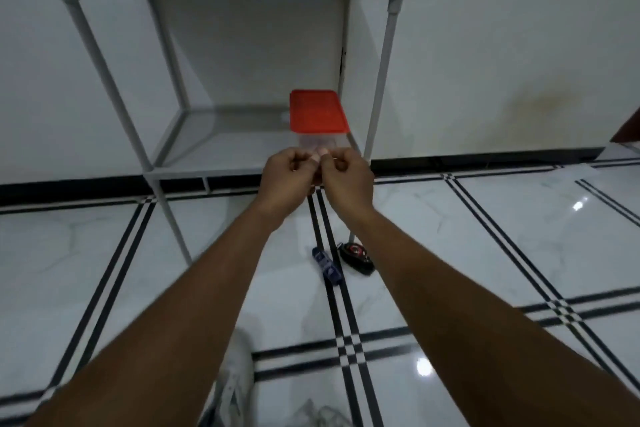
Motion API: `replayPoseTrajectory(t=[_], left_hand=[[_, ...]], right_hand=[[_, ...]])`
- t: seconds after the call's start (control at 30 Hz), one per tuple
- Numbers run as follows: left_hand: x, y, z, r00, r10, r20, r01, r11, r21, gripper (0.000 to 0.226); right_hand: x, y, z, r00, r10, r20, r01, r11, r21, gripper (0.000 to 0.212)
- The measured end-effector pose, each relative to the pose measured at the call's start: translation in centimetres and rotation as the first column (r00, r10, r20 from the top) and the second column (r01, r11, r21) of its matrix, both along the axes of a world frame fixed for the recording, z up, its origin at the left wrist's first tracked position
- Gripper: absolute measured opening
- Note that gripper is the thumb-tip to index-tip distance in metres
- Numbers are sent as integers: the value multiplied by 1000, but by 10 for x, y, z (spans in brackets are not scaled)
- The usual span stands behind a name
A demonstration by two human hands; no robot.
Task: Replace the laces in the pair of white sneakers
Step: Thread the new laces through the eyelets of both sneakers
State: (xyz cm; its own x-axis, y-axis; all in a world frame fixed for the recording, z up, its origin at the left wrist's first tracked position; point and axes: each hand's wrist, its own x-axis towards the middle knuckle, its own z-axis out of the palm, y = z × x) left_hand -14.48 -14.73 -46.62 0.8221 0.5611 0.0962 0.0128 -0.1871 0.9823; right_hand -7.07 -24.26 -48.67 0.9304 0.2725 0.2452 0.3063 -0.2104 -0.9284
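A white sneaker (235,374) lies on the tiled floor at the bottom, between my forearms and partly cut off. Loose pale laces (322,414) lie beside it at the frame's lower edge. Both arms are stretched forward. My left hand (287,177) and my right hand (346,177) meet with curled fingers and thumbs touching, right at the front of a clear container with a red lid (317,111). Whether the fingers pinch anything is hidden and blurred.
The container sits on the lowest shelf of a grey tube rack (207,156) against the white wall. On the floor under my hands lie a small blue object (327,265) and a black-and-red object (356,258). A dark brown shape (627,132) shows at the right edge.
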Motion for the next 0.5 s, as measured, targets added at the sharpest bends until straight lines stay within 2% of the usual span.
replayPoseTrajectory(t=[0.07, 0.13, 0.23, 0.33, 0.37, 0.43, 0.47, 0.5], left_hand=[[-33, -15, -16, 1000, -14, -25, 9, 986, -168, 13], [-80, -30, -46, 996, -10, -92, -14, 966, -257, 13], [-156, -52, -96, 965, 68, -253, -136, 956, -261, 13], [-209, -57, -145, 925, 144, -351, -216, 961, -174, 17], [-222, -54, -161, 912, 171, -374, -218, 972, -89, 18], [-252, -44, -192, 851, 262, -456, -138, 948, 286, 22], [-270, -36, -210, 799, 355, -485, -69, 856, 513, 24], [-287, -30, -225, 737, 467, -490, -19, 738, 675, 25]], right_hand=[[-40, -12, -19, 992, 12, -126, -10, 1000, 20, 22], [-88, -29, -48, 971, 20, -240, -16, 1000, 20, 22], [-158, -46, -103, 921, 40, -386, -65, 996, -53, 25], [-210, -54, -145, 890, 69, -450, -137, 983, -120, 27], [-222, -54, -156, 892, 80, -444, -167, 973, -161, 26], [-244, -52, -178, 898, 122, -422, -258, 924, -283, 24], [-256, -49, -190, 892, 167, -420, -324, 884, -336, 24], [-266, -47, -201, 882, 219, -417, -388, 840, -379, 28]])
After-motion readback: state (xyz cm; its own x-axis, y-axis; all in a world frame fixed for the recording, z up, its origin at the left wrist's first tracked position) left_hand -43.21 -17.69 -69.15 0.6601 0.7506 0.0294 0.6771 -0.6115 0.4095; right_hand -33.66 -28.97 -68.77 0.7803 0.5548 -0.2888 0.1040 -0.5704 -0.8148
